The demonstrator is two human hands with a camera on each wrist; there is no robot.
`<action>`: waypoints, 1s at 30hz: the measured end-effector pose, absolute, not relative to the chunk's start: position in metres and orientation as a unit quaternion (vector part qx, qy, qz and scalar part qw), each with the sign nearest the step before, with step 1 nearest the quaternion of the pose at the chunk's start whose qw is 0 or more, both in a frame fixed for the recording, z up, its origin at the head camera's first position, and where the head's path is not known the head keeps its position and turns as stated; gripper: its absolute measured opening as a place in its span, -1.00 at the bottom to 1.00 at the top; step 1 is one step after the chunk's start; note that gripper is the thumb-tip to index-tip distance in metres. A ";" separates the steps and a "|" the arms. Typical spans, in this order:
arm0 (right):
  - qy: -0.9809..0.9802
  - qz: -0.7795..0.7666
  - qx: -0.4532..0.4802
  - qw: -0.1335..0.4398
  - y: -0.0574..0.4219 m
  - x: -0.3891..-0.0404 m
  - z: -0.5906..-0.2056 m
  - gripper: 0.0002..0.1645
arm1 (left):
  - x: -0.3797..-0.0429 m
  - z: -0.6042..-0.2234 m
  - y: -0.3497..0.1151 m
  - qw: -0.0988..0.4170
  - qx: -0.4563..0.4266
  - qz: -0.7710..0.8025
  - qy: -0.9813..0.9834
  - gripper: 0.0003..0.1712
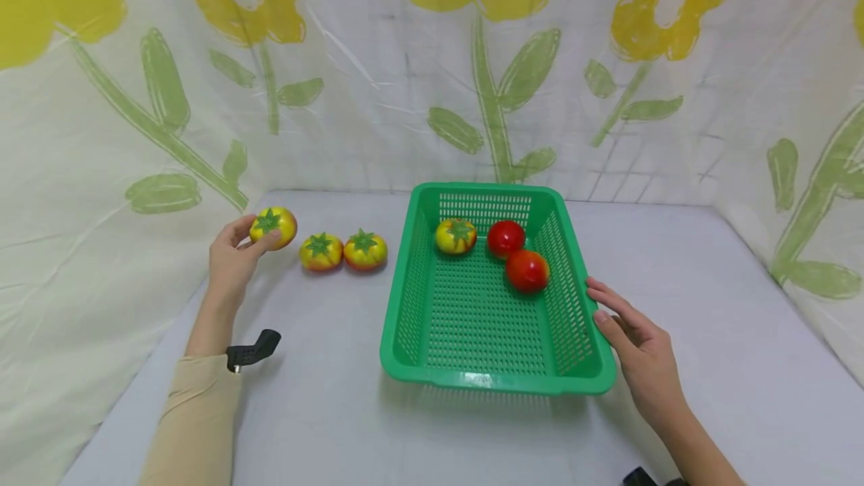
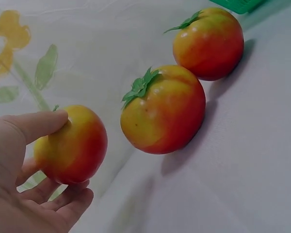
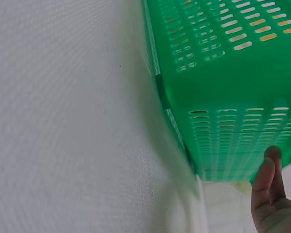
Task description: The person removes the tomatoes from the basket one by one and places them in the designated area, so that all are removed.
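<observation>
In the head view my left hand (image 1: 232, 253) holds a yellow-and-red tomato (image 1: 278, 226) with a green leafy top, raised at the left. The left wrist view shows the thumb on the upper side of this tomato (image 2: 77, 145) and fingers beneath it. Just right of it, two similar tomatoes (image 1: 321, 252) (image 1: 365, 250) sit side by side on the table. A green plastic basket (image 1: 489, 379) stands in the middle, with a yellow tomato (image 1: 455, 236) and two red ones (image 1: 505, 238) (image 1: 528, 271) inside. My right hand (image 1: 641, 355) touches the basket's right rim with its fingertips.
A pale cloth (image 1: 304, 411) covers the table. Behind it and at both sides hangs a white curtain (image 1: 364, 118) with yellow flowers. A black wrist camera (image 1: 253, 349) is on the left forearm, and part of another (image 1: 637, 477) shows by the right.
</observation>
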State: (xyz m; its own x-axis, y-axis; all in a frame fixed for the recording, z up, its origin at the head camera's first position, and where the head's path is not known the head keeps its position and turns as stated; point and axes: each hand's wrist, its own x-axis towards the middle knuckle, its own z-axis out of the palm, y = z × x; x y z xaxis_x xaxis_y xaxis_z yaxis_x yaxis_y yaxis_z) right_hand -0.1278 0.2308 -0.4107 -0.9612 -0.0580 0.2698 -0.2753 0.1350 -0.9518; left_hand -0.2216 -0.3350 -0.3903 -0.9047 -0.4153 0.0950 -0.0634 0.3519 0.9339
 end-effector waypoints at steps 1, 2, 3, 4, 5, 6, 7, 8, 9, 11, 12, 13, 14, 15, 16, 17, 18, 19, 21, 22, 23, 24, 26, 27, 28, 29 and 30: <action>-0.750 0.647 0.111 0.084 0.231 -0.128 -0.411 -0.54 | -0.222 -0.391 -0.336 0.158 0.157 -0.547 -0.807 -0.11; -0.750 0.646 0.111 0.085 0.231 -0.128 -0.410 -0.54 | -0.223 -0.392 -0.336 0.156 0.163 -0.543 -0.809 -0.10; -0.752 0.645 0.111 0.085 0.231 -0.128 -0.410 -0.54 | -0.223 -0.393 -0.337 0.150 0.169 -0.539 -0.812 -0.09; -0.752 0.644 0.111 0.086 0.230 -0.128 -0.410 -0.54 | -0.223 -0.395 -0.338 0.144 0.176 -0.533 -0.815 -0.07; -0.752 0.644 0.110 0.086 0.230 -0.128 -0.410 -0.54 | -0.223 -0.396 -0.339 0.139 0.181 -0.531 -0.816 -0.06; -0.753 0.644 0.110 0.086 0.230 -0.127 -0.410 -0.54 | -0.224 -0.398 -0.340 0.133 0.187 -0.527 -0.818 -0.06; -0.753 0.643 0.110 0.086 0.230 -0.127 -0.410 -0.54 | -0.224 -0.400 -0.341 0.126 0.192 -0.526 -0.819 -0.05; -0.753 0.643 0.110 0.086 0.231 -0.127 -0.410 -0.54 | -0.224 -0.402 -0.342 0.118 0.192 -0.523 -0.822 -0.03; -0.754 0.642 0.110 0.086 0.231 -0.127 -0.410 -0.54 | -0.223 -0.404 -0.343 0.110 0.194 -0.521 -0.824 -0.03; -0.753 0.643 0.110 0.086 0.231 -0.127 -0.410 -0.54 | -0.222 -0.407 -0.345 0.097 0.194 -0.516 -0.829 -0.01; -0.753 0.643 0.110 0.085 0.230 -0.127 -0.410 -0.54 | -0.222 -0.408 -0.345 0.092 0.193 -0.513 -0.831 -0.01; -0.753 0.643 0.110 0.084 0.230 -0.127 -0.411 -0.54 | -0.221 -0.410 -0.346 0.087 0.191 -0.511 -0.834 -0.01; -0.752 0.644 0.110 0.084 0.230 -0.127 -0.411 -0.54 | -0.221 -0.411 -0.346 0.084 0.188 -0.508 -0.837 0.00; -0.752 0.644 0.110 0.083 0.230 -0.127 -0.411 -0.54 | -0.220 -0.412 -0.346 0.083 0.184 -0.505 -0.839 0.00; -0.752 0.645 0.110 0.082 0.230 -0.127 -0.411 -0.54 | -0.220 -0.413 -0.347 0.082 0.180 -0.502 -0.842 0.00; -0.752 0.645 0.111 0.082 0.230 -0.127 -0.411 -0.54 | -0.220 -0.414 -0.347 0.082 0.178 -0.500 -0.843 0.01; -0.752 0.645 0.111 0.082 0.230 -0.127 -0.411 -0.54 | -0.220 -0.414 -0.347 0.082 0.177 -0.500 -0.844 0.01; -0.752 0.645 0.111 0.082 0.230 -0.127 -0.411 -0.54 | -0.220 -0.415 -0.348 0.082 0.176 -0.499 -0.845 0.02; -0.753 0.643 0.111 0.082 0.230 -0.127 -0.411 -0.54 | -0.220 -0.415 -0.348 0.080 0.175 -0.497 -0.846 0.03; -0.754 0.642 0.111 0.082 0.230 -0.127 -0.411 -0.54 | -0.220 -0.415 -0.348 0.078 0.175 -0.497 -0.846 0.03; -0.754 0.642 0.111 0.083 0.230 -0.127 -0.411 -0.54 | -0.220 -0.415 -0.348 0.077 0.176 -0.497 -0.846 0.04; -0.755 0.641 0.112 0.083 0.230 -0.127 -0.411 -0.54 | -0.220 -0.414 -0.348 0.075 0.176 -0.498 -0.846 0.04; -0.755 0.641 0.112 0.084 0.230 -0.127 -0.411 -0.54 | -0.220 -0.414 -0.348 0.072 0.175 -0.500 -0.845 0.04; -0.755 0.640 0.112 0.084 0.231 -0.127 -0.411 -0.54 | -0.220 -0.413 -0.348 0.070 0.175 -0.501 -0.845 0.04; -0.755 0.641 0.112 0.085 0.231 -0.127 -0.411 -0.54 | -0.220 -0.413 -0.347 0.068 0.174 -0.502 -0.844 0.04; -0.755 0.641 0.112 0.085 0.231 -0.127 -0.411 -0.54 | -0.220 -0.413 -0.347 0.066 0.173 -0.504 -0.844 0.04; -0.754 0.641 0.112 0.085 0.231 -0.127 -0.411 -0.54 | -0.220 -0.412 -0.347 0.063 0.173 -0.504 -0.844 0.04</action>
State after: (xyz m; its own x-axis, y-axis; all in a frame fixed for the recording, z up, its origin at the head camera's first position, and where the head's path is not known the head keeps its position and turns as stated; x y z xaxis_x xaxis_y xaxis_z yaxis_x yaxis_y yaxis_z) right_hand -0.1270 0.2309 -0.4107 -0.9603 -0.0597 0.2724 -0.2784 0.1519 -0.9484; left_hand -0.2199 -0.3470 -0.4122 -0.9324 -0.3551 -0.0676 -0.2279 0.4322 0.8725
